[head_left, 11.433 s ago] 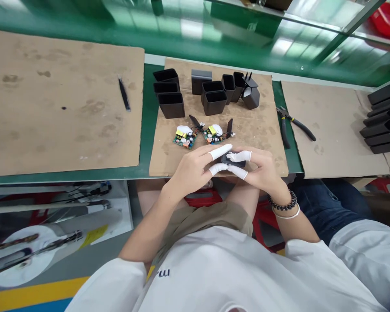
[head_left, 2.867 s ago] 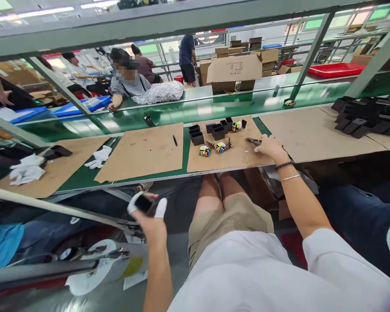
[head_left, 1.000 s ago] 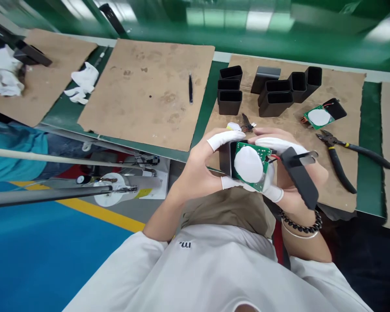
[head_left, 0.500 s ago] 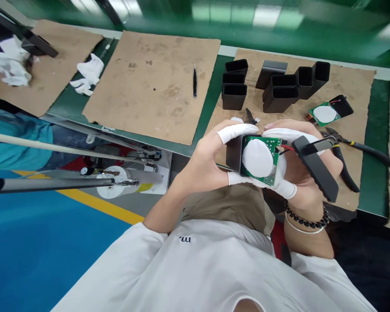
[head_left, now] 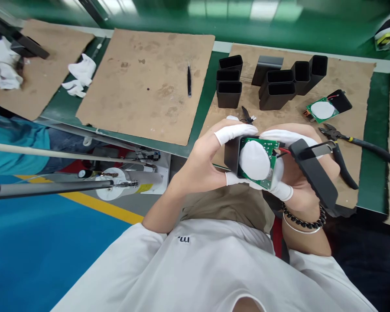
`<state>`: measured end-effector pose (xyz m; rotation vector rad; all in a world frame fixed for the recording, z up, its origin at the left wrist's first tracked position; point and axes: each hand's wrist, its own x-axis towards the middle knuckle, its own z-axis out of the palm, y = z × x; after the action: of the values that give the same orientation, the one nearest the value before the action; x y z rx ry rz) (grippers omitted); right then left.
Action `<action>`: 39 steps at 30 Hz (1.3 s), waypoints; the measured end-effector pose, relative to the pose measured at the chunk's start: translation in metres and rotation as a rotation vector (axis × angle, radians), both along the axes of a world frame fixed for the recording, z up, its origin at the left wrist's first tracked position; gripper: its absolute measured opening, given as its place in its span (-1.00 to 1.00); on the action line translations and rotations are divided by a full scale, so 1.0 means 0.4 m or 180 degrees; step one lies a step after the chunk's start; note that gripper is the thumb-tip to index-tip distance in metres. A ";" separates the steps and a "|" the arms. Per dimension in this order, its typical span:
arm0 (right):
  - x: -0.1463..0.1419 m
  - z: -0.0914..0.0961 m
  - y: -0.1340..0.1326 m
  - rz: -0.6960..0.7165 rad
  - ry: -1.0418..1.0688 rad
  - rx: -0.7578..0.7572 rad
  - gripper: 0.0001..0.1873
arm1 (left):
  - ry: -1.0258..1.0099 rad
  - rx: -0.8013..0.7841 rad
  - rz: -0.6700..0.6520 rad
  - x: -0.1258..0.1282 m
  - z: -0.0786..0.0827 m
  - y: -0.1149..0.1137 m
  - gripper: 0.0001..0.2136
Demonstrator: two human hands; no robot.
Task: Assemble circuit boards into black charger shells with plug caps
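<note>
My left hand, with white finger cots on thumb and fingers, is closed around a black rectangular housing. Partly inside the housing's open end sits a green circuit board bearing a white round pad. My right hand, also in finger cots, grips the board by its outer end. Red and black wires run from the board to a black end cap, which hangs tilted over my right palm. How deep the board reaches into the housing is hidden.
Several black housings stand on the right cardboard sheet. Near them lie another board with cap, pliers and a small black cable. Tweezers rest on the middle cardboard. A co-worker's teal sleeve shows at left.
The whole view has shifted slightly. Both hands keep their grip on the housing and board, and I see no clear movement between the two parts.
</note>
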<state>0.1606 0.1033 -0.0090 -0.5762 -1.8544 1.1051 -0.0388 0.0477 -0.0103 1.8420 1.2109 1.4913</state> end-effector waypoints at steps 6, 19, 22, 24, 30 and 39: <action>-0.004 0.003 0.007 -0.0197 0.0069 0.0460 -0.53 | -0.0015 -0.0023 -0.0080 -0.003 -0.013 0.007 -0.36; -0.006 0.014 0.003 -0.0145 0.0164 0.0752 -0.63 | 0.0225 0.0549 -0.0272 -0.013 -0.032 0.026 -0.36; -0.006 0.011 -0.004 -0.0159 0.0096 0.0676 -0.63 | 0.0283 0.0274 -0.0203 -0.015 -0.039 0.028 -0.32; -0.006 0.010 -0.005 -0.0172 0.0104 0.0692 -0.63 | 0.0262 0.0317 -0.0242 -0.013 -0.042 0.025 -0.30; -0.006 0.008 0.000 -0.0202 0.0125 0.0867 -0.60 | 0.0097 0.0124 -0.0082 0.005 -0.035 0.007 -0.42; -0.007 0.000 0.011 -0.0382 -0.0138 0.1094 -0.71 | 0.0170 0.0124 -0.0110 -0.001 -0.034 0.015 -0.40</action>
<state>0.1578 0.1075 -0.0090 -0.5052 -1.9633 0.6793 -0.0391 0.0537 -0.0239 1.9300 1.1763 1.4655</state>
